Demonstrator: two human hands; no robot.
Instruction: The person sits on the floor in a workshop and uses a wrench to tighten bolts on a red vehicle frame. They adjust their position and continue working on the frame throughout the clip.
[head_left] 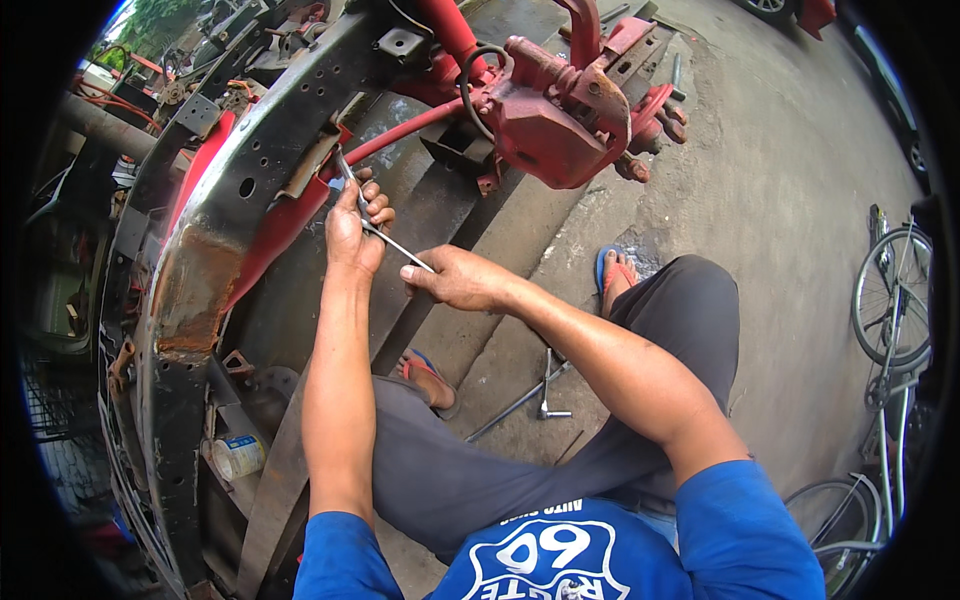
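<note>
My left hand [354, 235] is raised palm up beside the black vehicle frame rail [275, 125], fingers curled around a grey metal wrench [347, 170]. The wrench's upper end reaches a bracket [308, 165] on the rail's inner side; whether it sits on a fastener is too small to tell. Lower down, my right hand [458, 280] closes on the end of a slim silver rod [400, 246]. This rod slants up to my left palm, where it meets the wrench; I cannot make out whether the two are joined. A red bar [405, 133] runs just above my left fingers.
A red axle housing [560, 125] stands ahead on the right. On the concrete between my legs lie metal hand tools [545, 390]. A small tub [238, 457] rests by the rail at lower left. Bicycles [893, 295] are at the right; a parked vehicle [800, 12] is farther off.
</note>
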